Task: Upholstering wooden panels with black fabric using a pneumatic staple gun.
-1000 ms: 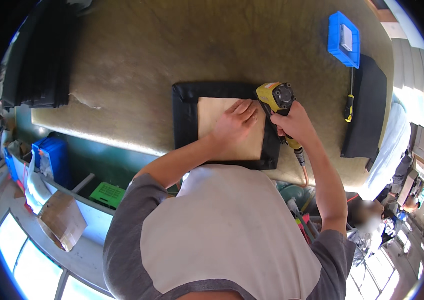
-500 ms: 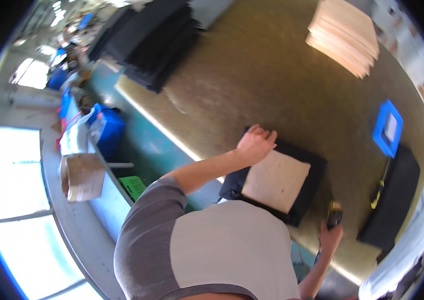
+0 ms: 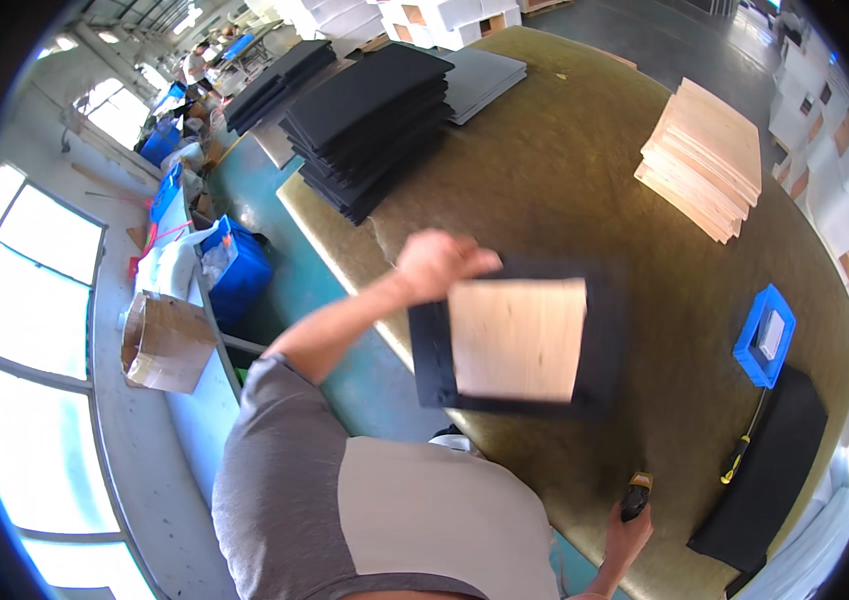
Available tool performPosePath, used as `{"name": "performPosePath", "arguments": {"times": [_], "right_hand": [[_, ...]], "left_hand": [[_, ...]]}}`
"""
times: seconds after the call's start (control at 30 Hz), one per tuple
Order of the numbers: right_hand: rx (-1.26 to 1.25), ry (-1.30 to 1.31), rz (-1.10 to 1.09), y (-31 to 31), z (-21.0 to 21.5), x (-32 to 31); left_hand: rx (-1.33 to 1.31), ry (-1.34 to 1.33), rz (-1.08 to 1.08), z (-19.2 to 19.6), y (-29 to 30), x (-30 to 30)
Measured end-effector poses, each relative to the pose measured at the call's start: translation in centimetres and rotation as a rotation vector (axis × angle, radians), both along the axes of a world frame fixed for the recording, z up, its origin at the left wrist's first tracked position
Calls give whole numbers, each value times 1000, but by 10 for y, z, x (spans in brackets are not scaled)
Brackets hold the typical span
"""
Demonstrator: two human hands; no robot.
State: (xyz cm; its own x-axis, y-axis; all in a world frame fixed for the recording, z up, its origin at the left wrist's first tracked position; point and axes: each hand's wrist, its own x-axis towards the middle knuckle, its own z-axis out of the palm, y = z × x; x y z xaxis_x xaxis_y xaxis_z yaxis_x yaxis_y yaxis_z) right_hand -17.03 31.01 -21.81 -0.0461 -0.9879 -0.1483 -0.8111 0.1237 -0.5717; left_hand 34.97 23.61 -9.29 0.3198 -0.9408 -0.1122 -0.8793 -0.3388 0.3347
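A square, light wooden board (image 3: 516,340) lies on a larger black sheet (image 3: 434,352), whose border shows around it and is blurred on the right. At their upper left corner, my left hand (image 3: 441,265) is closed on the black sheet's edge, its fingers smeared by motion. Off to the lower right, over the near part of the table, my right hand (image 3: 628,535) grips a small black tool with a yellowish end (image 3: 636,496). That tool is apart from the board; its exact kind is unclear.
The brown-topped table (image 3: 544,150) bears a stack of black panels (image 3: 369,115), grey sheets (image 3: 484,80) and a pile of wooden boards (image 3: 704,155). At right are a blue tray (image 3: 741,352), a yellow-and-black screwdriver (image 3: 734,462) and a black piece (image 3: 774,470). A carton (image 3: 172,345) stands left.
The board and black sheet have turned and shifted left with my left hand. My right hand still grips the tool near the table's edge. The whole view has tilted, showing more of the room.
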Motion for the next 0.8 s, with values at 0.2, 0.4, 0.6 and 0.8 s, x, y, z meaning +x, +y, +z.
{"name": "performPosePath", "arguments": {"times": [0.2, 0.4, 0.6, 0.8], "right_hand": [[-18, 91, -43, 5, -6, 13], [94, 349, -128, 13, -21, 26], [86, 499, -136, 32, -45, 18], [-26, 243, -137, 50, -33, 27]], "left_hand": [[-579, -105, 331, 111, -24, 190], [-636, -249, 467, 190, -50, 372], [-157, -675, 349, 122, -99, 345], [-492, -1167, -304, -19, -139, 317]]}}
